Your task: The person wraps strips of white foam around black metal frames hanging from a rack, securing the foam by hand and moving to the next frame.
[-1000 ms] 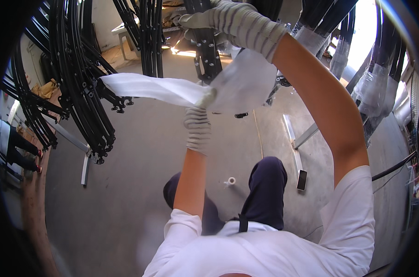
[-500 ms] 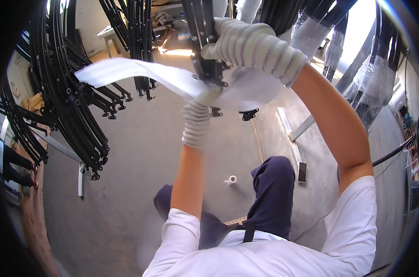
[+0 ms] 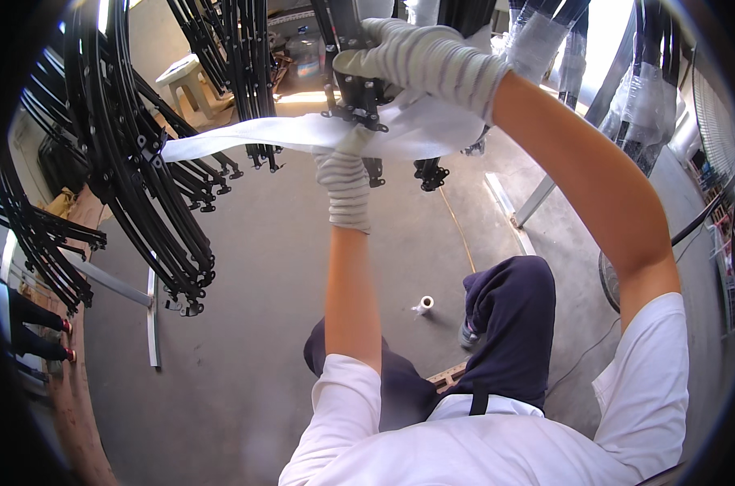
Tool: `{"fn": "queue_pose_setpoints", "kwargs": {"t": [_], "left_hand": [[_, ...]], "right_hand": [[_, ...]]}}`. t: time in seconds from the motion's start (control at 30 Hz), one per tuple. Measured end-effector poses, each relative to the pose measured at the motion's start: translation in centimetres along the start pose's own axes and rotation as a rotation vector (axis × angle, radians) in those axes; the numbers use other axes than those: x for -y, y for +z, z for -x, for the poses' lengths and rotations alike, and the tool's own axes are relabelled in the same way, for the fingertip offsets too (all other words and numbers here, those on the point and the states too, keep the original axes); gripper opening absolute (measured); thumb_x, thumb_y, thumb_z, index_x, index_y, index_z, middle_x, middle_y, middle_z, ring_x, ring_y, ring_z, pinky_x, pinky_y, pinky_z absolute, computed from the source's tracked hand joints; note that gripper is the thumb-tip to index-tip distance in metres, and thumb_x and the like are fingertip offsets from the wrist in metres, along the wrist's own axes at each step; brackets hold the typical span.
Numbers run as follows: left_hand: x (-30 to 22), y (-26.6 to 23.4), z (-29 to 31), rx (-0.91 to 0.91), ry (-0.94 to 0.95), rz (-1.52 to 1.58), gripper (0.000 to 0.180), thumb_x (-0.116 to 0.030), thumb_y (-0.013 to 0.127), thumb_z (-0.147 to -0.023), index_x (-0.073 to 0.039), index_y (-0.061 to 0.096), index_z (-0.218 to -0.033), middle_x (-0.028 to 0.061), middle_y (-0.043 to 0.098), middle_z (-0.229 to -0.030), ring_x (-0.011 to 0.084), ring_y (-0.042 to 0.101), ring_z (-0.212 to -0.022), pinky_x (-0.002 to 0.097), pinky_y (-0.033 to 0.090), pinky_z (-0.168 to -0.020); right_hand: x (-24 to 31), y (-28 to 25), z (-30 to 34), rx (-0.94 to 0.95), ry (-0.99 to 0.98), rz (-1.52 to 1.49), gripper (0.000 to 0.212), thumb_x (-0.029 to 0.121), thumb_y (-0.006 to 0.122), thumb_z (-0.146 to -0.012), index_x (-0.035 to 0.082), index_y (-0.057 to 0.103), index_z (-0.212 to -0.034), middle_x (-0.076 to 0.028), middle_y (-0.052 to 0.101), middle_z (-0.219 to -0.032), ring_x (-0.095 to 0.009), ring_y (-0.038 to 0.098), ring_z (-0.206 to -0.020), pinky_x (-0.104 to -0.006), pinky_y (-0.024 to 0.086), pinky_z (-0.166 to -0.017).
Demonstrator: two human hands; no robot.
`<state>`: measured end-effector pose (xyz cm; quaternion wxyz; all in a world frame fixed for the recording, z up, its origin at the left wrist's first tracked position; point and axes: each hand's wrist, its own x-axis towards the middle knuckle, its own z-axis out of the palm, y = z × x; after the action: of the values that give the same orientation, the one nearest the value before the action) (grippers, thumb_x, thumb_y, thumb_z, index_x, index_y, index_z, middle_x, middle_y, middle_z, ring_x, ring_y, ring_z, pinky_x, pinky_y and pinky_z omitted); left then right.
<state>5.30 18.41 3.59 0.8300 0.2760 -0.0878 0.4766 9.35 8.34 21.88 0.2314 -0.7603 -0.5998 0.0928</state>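
Observation:
Both my hands wear striped knit gloves. My right hand (image 3: 432,61) is closed round a hanging bundle of black metal bars (image 3: 356,93), its thumb across their front. Just under it, my left hand (image 3: 345,174) pinches a thin white sheet (image 3: 246,136) at the bundle's lower end; its fingertips are partly hidden by the sheet. One long flap of the sheet stretches left toward other hanging bars, and the rest (image 3: 432,134) spreads behind the bundle to the right, below my right hand.
Many black bars (image 3: 141,186) hang close on the left. Plastic-wrapped bundles (image 3: 639,97) hang at the right. A small roll (image 3: 423,305) stands on the grey floor (image 3: 246,348) by my knees. Metal stand feet (image 3: 154,324) and a stool (image 3: 189,81) are around; another person's legs (image 3: 39,328) show far left.
The sheet's left flap has dropped and straightened from a raised curve. My left hand has stayed at the bundle's lower end, and my right hand keeps its hold. The whole view has shifted slightly.

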Motion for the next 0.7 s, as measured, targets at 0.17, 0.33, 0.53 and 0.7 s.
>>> {"fn": "queue_pose_setpoints", "kwargs": {"t": [0.17,0.33,0.53,0.7], "left_hand": [[-0.4,-1.3,-1.1,-0.003,-0.087,0.237,0.026,-0.011,0.048,-0.075,-0.002,0.045,-0.099,0.007,0.05,-0.09,0.0153,0.048,-0.087,0.0258,0.04,-0.078],[-0.8,-1.7,-1.8,0.009,-0.099,0.3,0.028,-0.013,0.049,-0.075,-0.002,0.043,-0.1,0.0071,0.049,-0.09,0.0148,0.047,-0.087,0.0253,0.04,-0.077],[0.5,-2.7,-3.5,0.046,-0.056,0.109,0.029,-0.015,0.05,-0.076,-0.002,0.043,-0.101,0.0064,0.049,-0.092,0.0136,0.047,-0.086,0.0246,0.041,-0.077],[0.0,-5.5,-3.5,0.036,0.048,-0.294,0.031,-0.016,0.051,-0.077,-0.001,0.043,-0.102,0.0059,0.049,-0.093,0.0125,0.046,-0.085,0.0241,0.041,-0.076]], "right_hand": [[-1.3,-0.3,0.4,0.174,-0.224,-0.325,0.034,0.027,0.059,-0.073,0.01,0.051,-0.101,-0.006,0.059,-0.084,-0.015,0.058,-0.077,-0.0247,0.049,-0.068],[-0.8,1.4,-2.6,-0.037,-0.287,0.628,0.032,0.022,0.062,-0.069,0.011,0.054,-0.098,-0.005,0.058,-0.08,-0.018,0.058,-0.075,-0.0274,0.048,-0.066],[-0.4,2.4,-3.9,-0.231,0.041,0.262,0.033,0.013,0.066,-0.067,0.008,0.055,-0.098,-0.005,0.06,-0.084,-0.012,0.058,-0.073,-0.0213,0.049,-0.07],[0.1,2.9,-4.4,-0.183,0.012,-0.204,0.028,0.0,0.064,-0.067,0.006,0.057,-0.094,-0.008,0.061,-0.084,-0.017,0.06,-0.076,-0.0254,0.05,-0.069]]}}
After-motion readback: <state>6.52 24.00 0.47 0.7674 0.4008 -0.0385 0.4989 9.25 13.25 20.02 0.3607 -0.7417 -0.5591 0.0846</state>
